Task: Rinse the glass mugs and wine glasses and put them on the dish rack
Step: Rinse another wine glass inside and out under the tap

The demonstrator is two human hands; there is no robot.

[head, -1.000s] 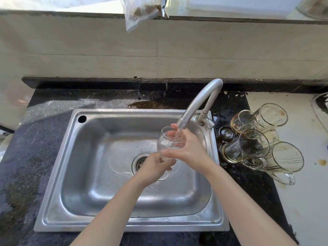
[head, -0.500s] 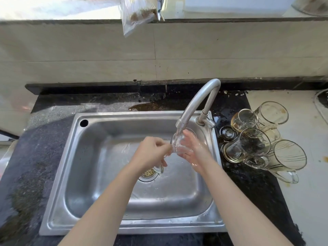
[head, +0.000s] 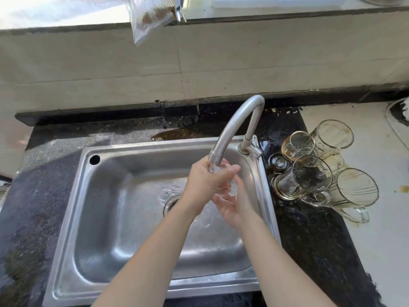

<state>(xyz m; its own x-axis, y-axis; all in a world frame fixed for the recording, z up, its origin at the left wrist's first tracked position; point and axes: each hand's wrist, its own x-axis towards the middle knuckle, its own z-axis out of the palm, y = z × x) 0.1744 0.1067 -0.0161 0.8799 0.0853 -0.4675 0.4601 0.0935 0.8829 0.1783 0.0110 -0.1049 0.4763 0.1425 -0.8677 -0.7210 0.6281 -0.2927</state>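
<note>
A dark speckled stone tabletop (head: 44,196) fills the lower view, with a pale tiled wall (head: 110,63) behind it at 12 o'clock. Set into it is a rectangular stainless-steel sink (head: 155,144); its round drain (head: 171,203) lies near the basin's centre. A curved silver faucet (head: 234,125) rises from the sink's 2 o'clock corner and arches toward 9 o'clock, its spout ending above the hands.

At 3 o'clock of the sink, just beside its rim, a cluster of clear gold-rimmed glass mugs (head: 321,173) lies tipped on its sides, touching one another.

The left hand (head: 203,182) reaches over the basin, its fingers (head: 230,170) curled down over a small clear drinking glass (head: 232,189) right under the spout. The right hand (head: 232,207) sits palm-up at 5 o'clock of the left, its fingers cupped round the glass from below. The glass is mostly hidden between them.

A clear plastic bag (head: 150,21) hangs at 12 o'clock.
</note>
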